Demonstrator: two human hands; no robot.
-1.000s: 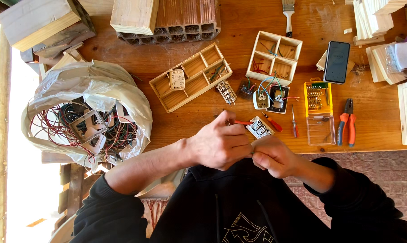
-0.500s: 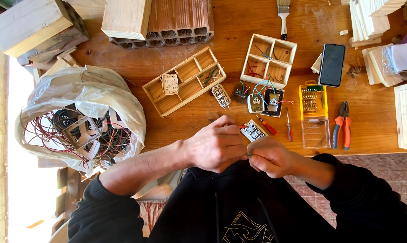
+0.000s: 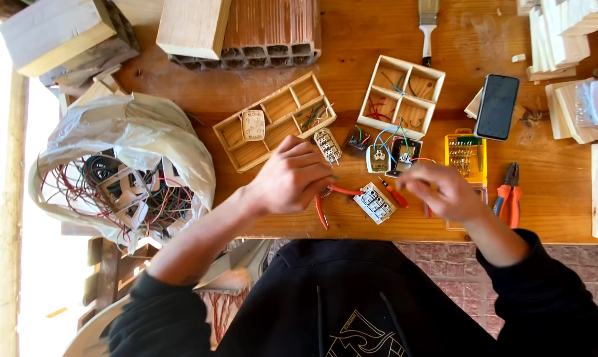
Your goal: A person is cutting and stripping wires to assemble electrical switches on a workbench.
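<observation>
Wooden counter [image 3: 563, 192] holds a white switch module [image 3: 374, 202] between both hands: left hand [image 3: 291, 177] grips red-handled pliers [image 3: 325, 201] at nine o'clock, right hand [image 3: 441, 190], blurred, grip unclear, at three o'clock.

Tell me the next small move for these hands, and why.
Probably the right hand should come back to steady the white switch module: it lies loose on the table, while the left hand sits over the red-handled cutters beside it.

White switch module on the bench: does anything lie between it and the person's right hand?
Yes. A small red-handled screwdriver lies on the wood between the white switch module and the right hand, close beside the module's right edge.
</observation>
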